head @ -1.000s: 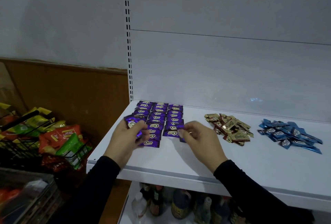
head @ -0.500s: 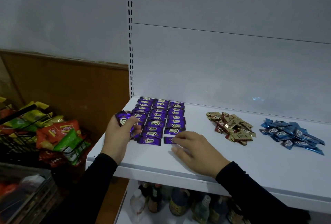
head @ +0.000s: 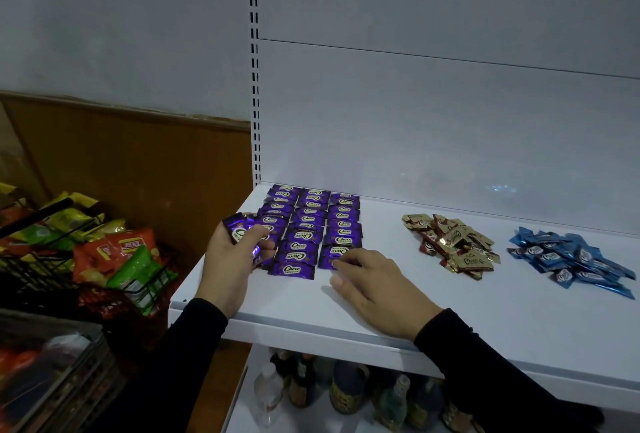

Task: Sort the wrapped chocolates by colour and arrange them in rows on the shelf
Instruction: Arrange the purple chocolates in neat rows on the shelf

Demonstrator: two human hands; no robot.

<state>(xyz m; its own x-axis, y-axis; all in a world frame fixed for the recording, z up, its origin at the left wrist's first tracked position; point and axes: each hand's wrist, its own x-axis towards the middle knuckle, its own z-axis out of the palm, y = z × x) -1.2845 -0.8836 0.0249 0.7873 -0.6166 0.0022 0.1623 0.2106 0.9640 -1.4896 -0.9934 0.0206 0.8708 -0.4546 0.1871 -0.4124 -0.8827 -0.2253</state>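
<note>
Purple rows [head: 311, 225] nearly complete; gold pile [head: 450, 245] at 3 o'clock and blue pile [head: 571, 259] beyond remain unsorted. Left hand [head: 232, 259] grips spare purple chocolates [head: 242, 232]; right hand [head: 374, 287], fingers straight, presses the front one.

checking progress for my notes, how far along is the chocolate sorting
Done: purple chocolates lie in three neat columns. In hand: the left hand holds spare purple ones while the right hand sets one at the third column's front. Left: the gold pile and blue pile are sorted but unarranged.

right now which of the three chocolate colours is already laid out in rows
The purple chocolates at the shelf's left end: they lie flat in three neat columns. The gold pile and the blue pile to their right are loose heaps.
</note>
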